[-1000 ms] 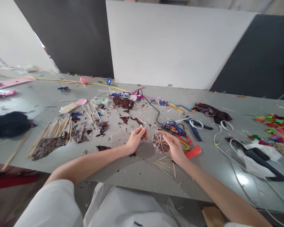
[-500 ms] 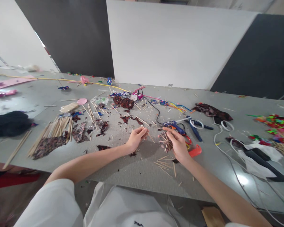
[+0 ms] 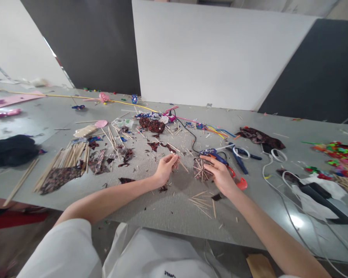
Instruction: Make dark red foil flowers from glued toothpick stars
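My left hand [image 3: 166,169] is closed in a pinch on a thin wooden stick [image 3: 184,166], which slants down to the right from the fingertips. My right hand [image 3: 217,173] holds a round piece of dark patterned fabric [image 3: 197,165] by its right side, with light wooden sticks spread over it like spokes. The fingers lie across the fabric's upper edge, and the thumb's contact is partly hidden. Just behind the right hand are a blue glue gun [image 3: 216,155] and orange-handled scissors [image 3: 242,183]. Short loose sticks [image 3: 200,204] lie on the table below the round piece.
At left, bundled sticks [image 3: 72,156] lie by patterned fabric [image 3: 59,179]. Fabric scraps [image 3: 153,125] and a pink plug block [image 3: 170,117] sit behind my hands. Blue pliers [image 3: 238,160], white cables [image 3: 268,189] and colourful pieces [image 3: 336,152] lie to the right.
My right hand has shifted slightly right and its fingers have straightened over the round fabric piece, showing more of it. My left hand has moved slightly left, still pinching the stick.
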A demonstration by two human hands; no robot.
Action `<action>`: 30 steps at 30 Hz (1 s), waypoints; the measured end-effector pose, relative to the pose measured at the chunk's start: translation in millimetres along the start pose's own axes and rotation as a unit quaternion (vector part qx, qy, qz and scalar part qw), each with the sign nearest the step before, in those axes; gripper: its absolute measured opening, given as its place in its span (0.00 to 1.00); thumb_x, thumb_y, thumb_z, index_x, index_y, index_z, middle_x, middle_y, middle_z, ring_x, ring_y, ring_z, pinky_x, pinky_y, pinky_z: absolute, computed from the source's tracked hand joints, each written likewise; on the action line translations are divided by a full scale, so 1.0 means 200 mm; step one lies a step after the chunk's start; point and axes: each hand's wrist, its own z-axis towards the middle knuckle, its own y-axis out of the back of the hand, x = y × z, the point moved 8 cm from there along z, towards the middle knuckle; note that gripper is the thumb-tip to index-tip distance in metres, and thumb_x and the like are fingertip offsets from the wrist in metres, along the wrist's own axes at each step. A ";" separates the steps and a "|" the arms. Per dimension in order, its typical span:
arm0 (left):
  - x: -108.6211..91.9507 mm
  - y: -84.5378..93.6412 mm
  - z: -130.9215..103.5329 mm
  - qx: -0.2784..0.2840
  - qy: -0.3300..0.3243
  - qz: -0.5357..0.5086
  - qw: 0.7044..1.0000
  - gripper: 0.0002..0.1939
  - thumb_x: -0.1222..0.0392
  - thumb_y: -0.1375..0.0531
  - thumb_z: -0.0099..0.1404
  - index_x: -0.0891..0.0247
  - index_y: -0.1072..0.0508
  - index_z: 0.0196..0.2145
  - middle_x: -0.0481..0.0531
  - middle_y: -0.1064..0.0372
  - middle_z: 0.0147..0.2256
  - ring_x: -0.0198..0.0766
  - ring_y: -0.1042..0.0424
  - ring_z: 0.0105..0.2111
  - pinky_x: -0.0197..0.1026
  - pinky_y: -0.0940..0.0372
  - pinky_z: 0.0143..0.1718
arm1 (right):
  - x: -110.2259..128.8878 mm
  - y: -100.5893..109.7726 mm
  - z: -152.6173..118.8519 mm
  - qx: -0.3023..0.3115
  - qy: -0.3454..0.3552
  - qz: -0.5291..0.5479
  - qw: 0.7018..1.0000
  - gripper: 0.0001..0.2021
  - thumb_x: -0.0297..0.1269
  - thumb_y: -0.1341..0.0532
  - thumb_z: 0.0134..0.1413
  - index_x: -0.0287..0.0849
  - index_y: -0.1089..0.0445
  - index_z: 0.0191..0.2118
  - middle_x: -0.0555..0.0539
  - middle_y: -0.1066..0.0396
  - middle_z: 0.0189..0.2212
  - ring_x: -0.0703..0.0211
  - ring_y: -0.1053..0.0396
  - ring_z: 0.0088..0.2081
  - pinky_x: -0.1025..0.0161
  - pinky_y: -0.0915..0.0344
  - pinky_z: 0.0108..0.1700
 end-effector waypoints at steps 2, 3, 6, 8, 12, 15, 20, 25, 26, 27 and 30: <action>0.00 0.01 0.01 -0.013 -0.003 -0.011 1.000 0.24 0.39 0.27 0.58 0.65 0.23 0.33 0.46 0.33 0.28 0.28 0.41 0.25 0.34 0.38 0.30 | 0.06 0.03 -0.02 -0.043 0.078 -0.072 0.993 0.24 0.48 0.30 0.58 0.49 0.23 0.58 0.45 0.18 0.48 0.48 0.22 0.44 0.51 0.27 0.49; 0.00 0.02 0.01 -0.019 -0.006 -0.013 1.000 0.24 0.39 0.27 0.58 0.65 0.22 0.34 0.46 0.34 0.28 0.28 0.41 0.25 0.34 0.38 0.30 | 0.10 0.03 -0.04 -0.051 0.115 -0.104 0.987 0.25 0.48 0.31 0.60 0.50 0.25 0.61 0.44 0.20 0.53 0.46 0.22 0.49 0.50 0.28 0.55; -0.02 0.07 0.02 -0.053 -0.038 0.009 0.998 0.23 0.38 0.28 0.60 0.64 0.20 0.34 0.46 0.35 0.28 0.30 0.40 0.27 0.34 0.40 0.31 | 0.16 -0.08 -0.11 0.027 0.174 -0.167 0.970 0.32 0.46 0.31 0.62 0.53 0.34 0.70 0.43 0.26 0.62 0.43 0.29 0.63 0.45 0.40 0.69; -0.05 0.10 0.01 -0.080 -0.067 0.042 0.994 0.23 0.38 0.30 0.62 0.63 0.19 0.35 0.47 0.36 0.28 0.32 0.40 0.29 0.35 0.41 0.32 | 0.17 -0.16 -0.15 0.095 0.187 -0.197 0.958 0.34 0.45 0.31 0.61 0.55 0.35 0.71 0.45 0.28 0.64 0.42 0.34 0.67 0.42 0.47 0.73; -0.14 0.07 -0.04 -0.077 -0.141 0.124 0.979 0.21 0.38 0.33 0.66 0.60 0.15 0.37 0.47 0.39 0.27 0.36 0.40 0.31 0.38 0.41 0.36 | 0.19 -0.21 -0.19 0.106 0.216 -0.251 0.938 0.25 0.45 0.33 0.64 0.56 0.28 0.65 0.45 0.25 0.60 0.43 0.30 0.62 0.44 0.41 0.69; -0.21 -0.02 -0.10 -0.011 -0.198 0.181 0.963 0.19 0.40 0.33 0.67 0.58 0.14 0.36 0.52 0.34 0.34 0.39 0.35 0.37 0.41 0.38 0.42 | 0.18 -0.21 -0.17 0.092 0.234 -0.286 0.925 0.19 0.46 0.35 0.66 0.54 0.25 0.60 0.45 0.22 0.45 0.47 0.25 0.46 0.49 0.31 0.56; -0.23 -0.13 -0.18 0.089 -0.261 0.248 0.929 0.12 0.46 0.32 0.68 0.56 0.12 0.37 0.56 0.32 0.39 0.43 0.31 0.41 0.43 0.36 0.45 | 0.10 -0.30 -0.18 0.125 0.234 -0.305 0.914 0.12 0.49 0.35 0.66 0.50 0.20 0.48 0.47 0.25 0.35 0.52 0.30 0.36 0.57 0.33 0.43; -0.22 -0.17 -0.20 0.145 -0.280 0.303 0.899 0.15 0.45 0.34 0.70 0.57 0.13 0.40 0.58 0.30 0.41 0.44 0.30 0.41 0.44 0.34 0.45 | 0.07 -0.34 -0.19 0.118 0.230 -0.277 0.925 0.12 0.49 0.37 0.68 0.49 0.21 0.38 0.47 0.23 0.34 0.51 0.29 0.35 0.57 0.33 0.41; -0.22 -0.18 -0.20 0.159 -0.282 0.317 0.891 0.16 0.45 0.36 0.72 0.57 0.14 0.43 0.58 0.29 0.42 0.44 0.29 0.43 0.45 0.34 0.47 | 0.08 -0.33 -0.19 0.116 0.231 -0.274 0.926 0.12 0.49 0.37 0.68 0.49 0.21 0.38 0.47 0.23 0.33 0.51 0.28 0.35 0.57 0.33 0.41; -0.21 -0.19 -0.20 0.173 -0.285 0.335 0.881 0.17 0.46 0.39 0.74 0.57 0.15 0.47 0.59 0.28 0.44 0.45 0.28 0.45 0.47 0.33 0.49 | 0.09 -0.32 -0.19 0.113 0.232 -0.273 0.927 0.12 0.49 0.38 0.68 0.50 0.21 0.38 0.46 0.22 0.33 0.51 0.28 0.35 0.57 0.33 0.41; -0.18 -0.20 -0.16 0.191 -0.293 0.425 0.835 0.18 0.49 0.42 0.76 0.57 0.21 0.56 0.61 0.27 0.48 0.48 0.29 0.51 0.51 0.35 0.56 | 0.13 -0.24 -0.16 0.076 0.236 -0.273 0.929 0.12 0.49 0.37 0.67 0.50 0.20 0.38 0.46 0.21 0.34 0.50 0.26 0.36 0.56 0.31 0.42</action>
